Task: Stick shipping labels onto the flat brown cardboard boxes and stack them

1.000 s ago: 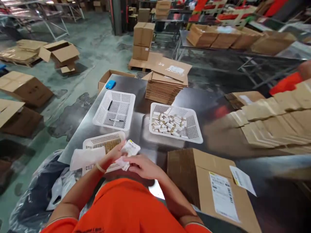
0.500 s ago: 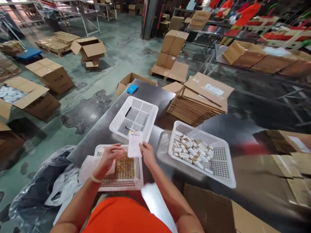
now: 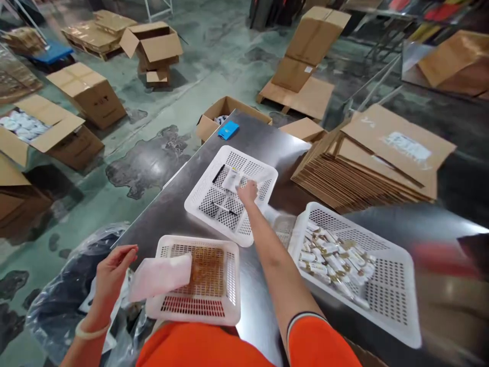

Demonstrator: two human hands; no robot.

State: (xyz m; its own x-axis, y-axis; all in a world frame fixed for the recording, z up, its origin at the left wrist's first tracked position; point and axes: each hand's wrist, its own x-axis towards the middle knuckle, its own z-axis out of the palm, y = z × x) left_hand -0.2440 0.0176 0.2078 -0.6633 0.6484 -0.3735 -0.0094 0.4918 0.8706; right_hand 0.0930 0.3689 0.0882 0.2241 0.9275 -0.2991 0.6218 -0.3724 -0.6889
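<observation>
My right hand (image 3: 247, 192) reaches into the upper white basket (image 3: 198, 188), its fingers closed on the edge of a small white printed packet (image 3: 231, 180). A black strip and a thin pen-like item lie in the same basket. My left hand (image 3: 117, 259) is raised left of the lower basket (image 3: 234, 306), thumb and fingertips pressed together; anything between them is too small to make out. A pinkish-white sheet (image 3: 162, 275) lies over that basket's left side, and amber-coloured small pieces (image 3: 206, 270) cover its bottom.
At the right, a white basket (image 3: 410, 306) holds many small white and gold tubes. Flattened cartons (image 3: 362, 168) are stacked behind it. A blue item (image 3: 228, 130) lies at the table's far corner. A plastic-lined bin (image 3: 57, 300) stands at the left.
My right hand has moved forward with the white packet, from over the lower basket into the upper one. My left hand has moved left, away from the lower basket. The view has shifted.
</observation>
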